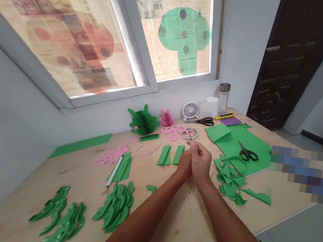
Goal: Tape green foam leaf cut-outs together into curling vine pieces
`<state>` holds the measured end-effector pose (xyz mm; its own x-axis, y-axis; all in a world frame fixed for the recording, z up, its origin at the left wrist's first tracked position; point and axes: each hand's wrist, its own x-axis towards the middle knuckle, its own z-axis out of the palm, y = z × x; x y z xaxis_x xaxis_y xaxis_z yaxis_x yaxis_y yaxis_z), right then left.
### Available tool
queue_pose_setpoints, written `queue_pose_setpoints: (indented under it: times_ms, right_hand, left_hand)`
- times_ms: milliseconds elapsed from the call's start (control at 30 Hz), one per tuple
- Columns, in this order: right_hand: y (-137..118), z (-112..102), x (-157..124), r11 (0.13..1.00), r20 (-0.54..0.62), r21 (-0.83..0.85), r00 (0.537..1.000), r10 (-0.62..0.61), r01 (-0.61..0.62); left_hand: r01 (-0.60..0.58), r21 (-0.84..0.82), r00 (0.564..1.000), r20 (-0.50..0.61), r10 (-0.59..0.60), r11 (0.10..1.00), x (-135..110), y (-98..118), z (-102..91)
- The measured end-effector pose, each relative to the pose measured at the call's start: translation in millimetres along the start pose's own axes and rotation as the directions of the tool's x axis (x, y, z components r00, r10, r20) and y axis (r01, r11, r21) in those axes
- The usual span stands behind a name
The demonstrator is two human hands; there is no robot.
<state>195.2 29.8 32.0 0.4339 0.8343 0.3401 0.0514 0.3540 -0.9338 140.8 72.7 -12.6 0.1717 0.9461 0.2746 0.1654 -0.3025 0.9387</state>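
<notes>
My two hands are together above the middle of the table. My right hand is closed in a pinch, and a thin dark tip pokes up past its fingers; its kind is too small to make out. My left hand is curled against it, fingers mostly hidden. Just beyond them lies a roll of tape beside pink paper cutouts. Folded green paper strips lie to the left of my hands. On the right are green paper scraps and black-handled scissors on a green sheet.
Piles of curved green pieces lie front left, near a white pen. Along the wall stand a green paper figure, a small fan, a white roll and a glass bottle. A yellow cutter lies near second scissors.
</notes>
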Motion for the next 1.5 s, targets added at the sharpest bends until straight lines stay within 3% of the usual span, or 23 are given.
queue_pose_setpoints:
  times_ms: [133, 333, 467, 600, 700, 900, 1233, 1500]
  right_hand:
    - [6, 2, 0, 1.0, 0.01, 0.012, 1.0, 0.01, -0.01]
    - [10, 6, -5, 0.997, 0.137, -0.081, 0.991, -0.004, 0.015]
    - [7, 13, -17, 0.976, 0.333, -0.168, 0.94, -0.077, 0.139]
    - [8, 20, -30, 0.915, 0.489, -0.258, 0.859, -0.154, 0.311]
    - [12, 23, -34, 0.861, 0.552, -0.31, 0.814, -0.182, 0.403]
    - [12, 24, -37, 0.799, 0.625, -0.326, 0.75, -0.219, 0.505]
    - [11, 25, -37, 0.814, 0.731, -0.281, 0.663, -0.161, 0.508]
    - [14, 25, -38, 0.816, 0.76, -0.27, 0.633, -0.146, 0.512]
  left_hand:
    - [-0.038, 0.148, 0.999, 0.034, 0.033, 0.988, -6, 6, -8.1]
    - [-0.045, 0.3, 0.999, 0.027, 0.038, 0.953, -44, 22, -62.1]
    - [0.083, 0.049, 0.989, -0.124, -0.076, 0.995, -73, 28, -95.8]
    - [0.148, -0.205, 0.944, -0.264, -0.2, 0.968, -86, 30, -112.7]
    - [0.144, -0.301, 0.918, -0.314, -0.241, 0.943, -89, 30, -120.8]
    - [0.156, -0.386, 0.908, -0.307, -0.286, 0.909, -89, 27, -134.3]
    - [0.207, -0.624, 0.912, -0.156, -0.38, 0.753, -88, 22, -135.5]
    - [0.23, -0.661, 0.907, -0.122, -0.404, 0.714, -87, 23, -135.3]
